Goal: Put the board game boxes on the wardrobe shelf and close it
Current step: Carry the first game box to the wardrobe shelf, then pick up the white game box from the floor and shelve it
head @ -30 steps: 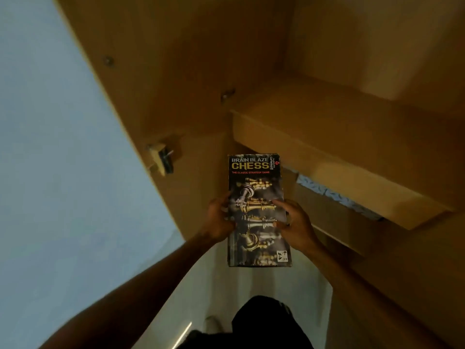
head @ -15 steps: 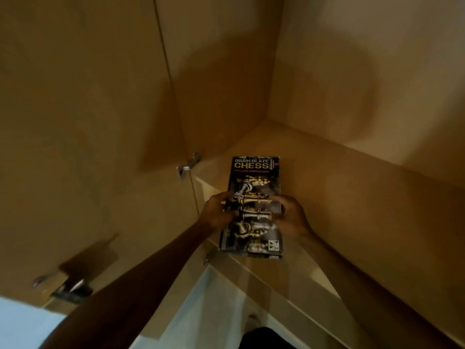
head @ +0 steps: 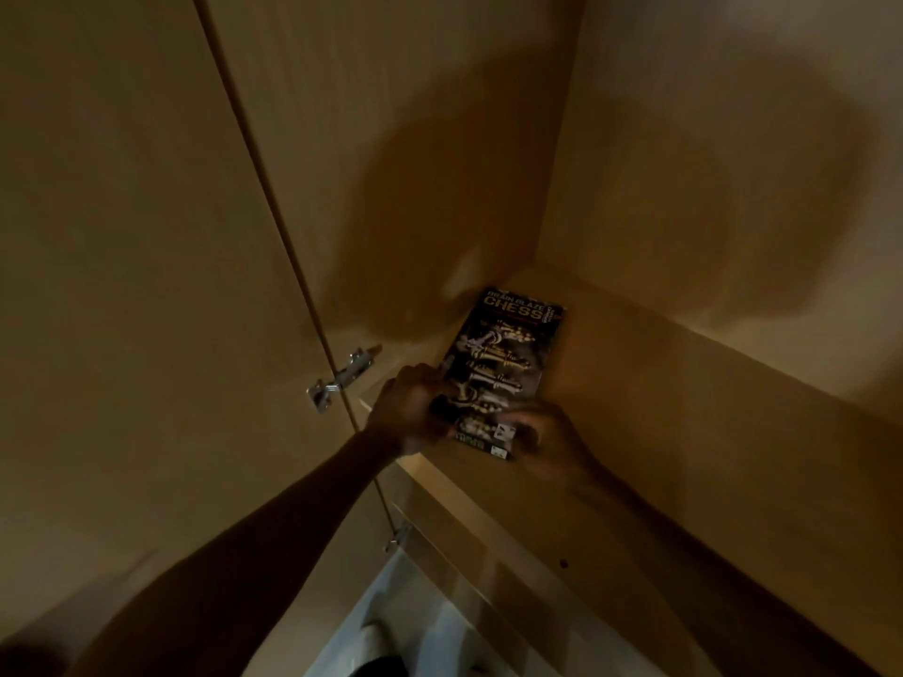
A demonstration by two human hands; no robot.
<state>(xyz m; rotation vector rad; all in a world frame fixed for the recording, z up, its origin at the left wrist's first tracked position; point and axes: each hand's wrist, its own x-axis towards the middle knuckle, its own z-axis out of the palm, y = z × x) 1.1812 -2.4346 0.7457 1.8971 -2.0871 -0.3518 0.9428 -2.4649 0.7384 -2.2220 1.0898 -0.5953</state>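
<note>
A dark chess box [head: 508,354] with gold chess pieces on its lid lies on the wooden wardrobe shelf [head: 684,432], close to the left rear corner. My left hand [head: 408,408] grips its near left edge. My right hand [head: 547,437] holds its near right corner, blurred. The box's far end points toward the back wall. The open wardrobe door [head: 137,285] stands at the left.
A metal hinge [head: 337,381] joins the door to the side panel just left of my left hand. A second hinge [head: 398,535] sits lower on the frame. The shelf stretches bare to the right of the box. Pale floor [head: 391,627] shows below.
The box has gone from in front of the shelf edge up onto the shelf and deeper toward the back corner. Both hands moved with it, and the view tilted upward.
</note>
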